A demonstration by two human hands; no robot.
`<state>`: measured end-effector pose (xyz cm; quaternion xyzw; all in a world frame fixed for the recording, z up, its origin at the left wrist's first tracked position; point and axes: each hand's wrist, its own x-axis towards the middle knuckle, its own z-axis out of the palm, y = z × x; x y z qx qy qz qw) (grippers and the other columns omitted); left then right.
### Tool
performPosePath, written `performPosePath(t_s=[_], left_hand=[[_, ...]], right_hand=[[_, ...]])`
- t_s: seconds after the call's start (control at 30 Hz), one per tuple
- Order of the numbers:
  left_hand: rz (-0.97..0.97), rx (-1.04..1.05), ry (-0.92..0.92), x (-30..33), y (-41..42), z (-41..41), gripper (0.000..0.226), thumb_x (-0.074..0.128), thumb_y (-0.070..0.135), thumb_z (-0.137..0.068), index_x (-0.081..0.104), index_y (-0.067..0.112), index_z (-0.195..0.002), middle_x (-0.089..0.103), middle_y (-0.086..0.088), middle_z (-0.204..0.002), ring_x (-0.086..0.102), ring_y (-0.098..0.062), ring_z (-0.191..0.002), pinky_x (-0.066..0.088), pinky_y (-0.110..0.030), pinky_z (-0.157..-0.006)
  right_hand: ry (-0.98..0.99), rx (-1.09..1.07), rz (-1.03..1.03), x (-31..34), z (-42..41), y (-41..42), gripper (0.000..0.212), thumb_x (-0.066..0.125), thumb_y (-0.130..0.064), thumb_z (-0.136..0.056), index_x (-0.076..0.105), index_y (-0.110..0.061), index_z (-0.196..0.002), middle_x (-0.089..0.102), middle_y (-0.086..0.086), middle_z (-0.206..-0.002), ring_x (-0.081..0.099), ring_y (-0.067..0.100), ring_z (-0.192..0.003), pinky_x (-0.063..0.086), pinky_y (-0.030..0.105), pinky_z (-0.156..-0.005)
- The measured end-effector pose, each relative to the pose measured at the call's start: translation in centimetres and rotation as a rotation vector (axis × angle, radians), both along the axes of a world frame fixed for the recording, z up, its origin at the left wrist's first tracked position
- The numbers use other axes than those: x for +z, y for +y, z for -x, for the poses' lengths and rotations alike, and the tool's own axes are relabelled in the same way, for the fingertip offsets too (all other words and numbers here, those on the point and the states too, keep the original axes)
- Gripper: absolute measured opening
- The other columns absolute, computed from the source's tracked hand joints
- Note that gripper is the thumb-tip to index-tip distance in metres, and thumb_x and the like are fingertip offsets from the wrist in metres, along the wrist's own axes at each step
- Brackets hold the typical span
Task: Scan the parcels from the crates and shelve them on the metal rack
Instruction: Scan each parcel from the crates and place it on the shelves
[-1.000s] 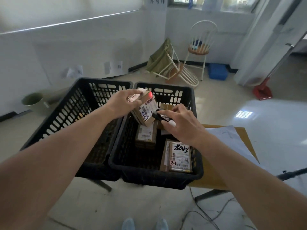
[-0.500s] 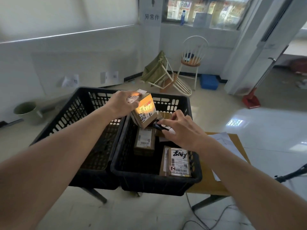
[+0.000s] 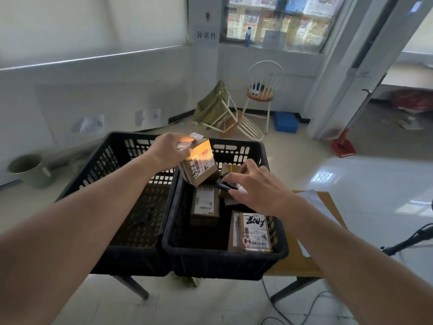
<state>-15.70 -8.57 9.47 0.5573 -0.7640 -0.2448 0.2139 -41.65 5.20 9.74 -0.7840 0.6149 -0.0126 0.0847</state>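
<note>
Scanning step: the left hand (image 3: 167, 150) holds a small cardboard parcel (image 3: 198, 164) above the crates, its labelled face turned down and toward the right hand (image 3: 254, 187).
Left fingers: curled over the top of the parcel, gripping it; an orange glow falls across the upper part of its label.
Right fingers: closed round a small black scanner (image 3: 225, 184), its nose aimed up and left at the label; the thumb and forefinger pinch it near the front.
Key relation: the scanner sits just below and to the right of the parcel, near but not touching; the barcode runs along the label's lower left, so the beam line, I judge, has to cross that strip.
Parcel axis: tilted, with the long edge sloping from upper right down to lower left.
Nearer hand: the left hand alone carries the parcel, so it is likely the one to take it to the rack.
Right crate (image 3: 225, 261): black, on the desk (image 3: 295, 263); it holds a flat box (image 3: 204, 207) in the middle and a labelled parcel marked 1-2 (image 3: 254, 233) at the near right corner.
Left crate (image 3: 103, 165): black, touching the right crate side by side; no parcel shows through its dark floor.
Metal rack: not in view, so which way the parcel must travel cannot be told.
Progress: judged early, as several parcels are still in the crate.
</note>
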Motion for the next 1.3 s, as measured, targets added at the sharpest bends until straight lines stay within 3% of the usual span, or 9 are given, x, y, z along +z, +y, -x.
performPosePath(t_s=[0.23,0.6,0.73,0.9,1.3], left_hand=[[-0.003,0.024,0.016,0.0,-0.8,-1.1,0.046,0.066,0.026,-0.104,0.059,0.021,-0.149,0.064,0.01,-0.092,0.061,-0.006,-0.077,0.042,-0.02,-0.058],[0.008,-0.039,0.047,0.2,-2.1,-3.0,0.049,0.072,0.027,-0.101,0.06,0.025,-0.148,0.069,-0.003,-0.124,0.059,-0.003,-0.085,0.043,-0.018,-0.064],[-0.015,-0.067,0.106,0.1,-2.3,-3.5,0.054,0.072,0.022,-0.1,0.056,0.03,-0.151,0.066,-0.006,-0.134,0.064,-0.014,-0.098,0.047,-0.02,-0.068],[-0.042,-0.088,0.171,-0.1,-2.3,-3.8,0.061,0.068,0.016,-0.103,0.047,0.035,-0.157,0.065,-0.006,-0.121,0.065,-0.018,-0.098,0.054,-0.026,-0.074],[-0.071,-0.077,0.248,-0.6,-3.4,-4.6,0.061,0.063,0.012,-0.105,0.05,0.047,-0.153,0.059,-0.006,-0.12,0.067,-0.015,-0.076,0.05,-0.014,-0.052]], right_hand=[[0.028,-0.028,-0.016,1.1,-1.1,0.1,0.042,0.052,-0.053,-0.106,0.047,-0.05,-0.148,0.039,0.004,-0.135,0.052,0.028,-0.116,0.052,0.048,-0.102],[0.047,-0.044,-0.055,1.6,-3.3,0.0,0.04,0.055,-0.054,-0.105,0.051,-0.05,-0.144,0.04,0.003,-0.133,0.051,0.027,-0.117,0.05,0.046,-0.103],[0.011,-0.051,-0.087,1.4,-4.0,-0.1,0.037,0.055,-0.054,-0.105,0.052,-0.051,-0.142,0.04,0.002,-0.131,0.051,0.028,-0.12,0.05,0.049,-0.104],[-0.15,-0.09,-0.189,0.8,-4.7,-0.4,0.032,0.057,-0.053,-0.105,0.054,-0.054,-0.137,0.04,-0.002,-0.126,0.051,0.026,-0.12,0.049,0.053,-0.108],[-0.23,-0.143,-0.217,0.2,-5.7,-1.1,0.031,0.056,-0.055,-0.104,0.055,-0.055,-0.136,0.042,-0.001,-0.125,0.053,0.025,-0.117,0.048,0.049,-0.107]])
